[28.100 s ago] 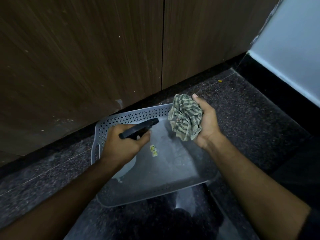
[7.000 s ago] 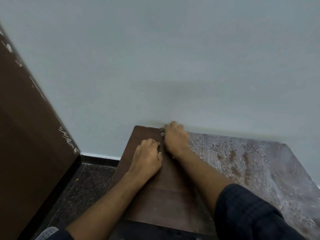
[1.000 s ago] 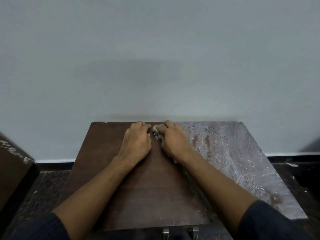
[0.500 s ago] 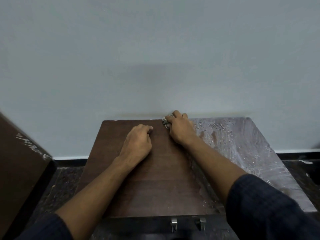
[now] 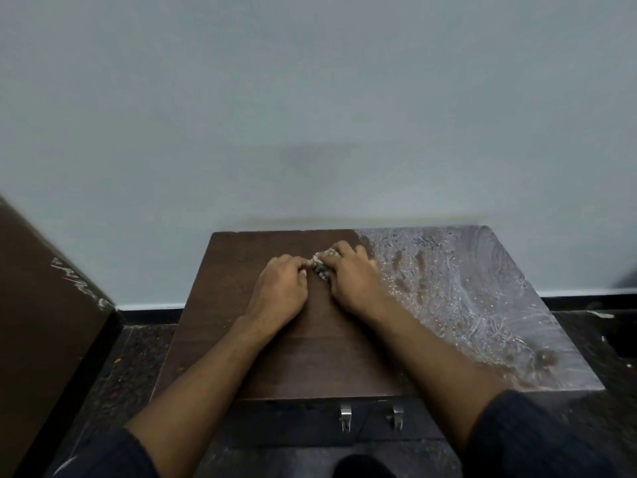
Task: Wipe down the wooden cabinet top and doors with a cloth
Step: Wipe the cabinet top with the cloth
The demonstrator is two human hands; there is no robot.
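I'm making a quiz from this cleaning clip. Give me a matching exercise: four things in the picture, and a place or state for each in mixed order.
Things:
1. cloth
2. left hand
3. right half of the cabinet top
4. metal door handles

States:
a. wet and streaky
b. on the cabinet front, below the top's near edge
c. bunched under the right hand
d. resting on the dry dark wood

Pairs: 1-c, 2-d, 3-a, 4-b

No readable text, labels or numbers anywhere.
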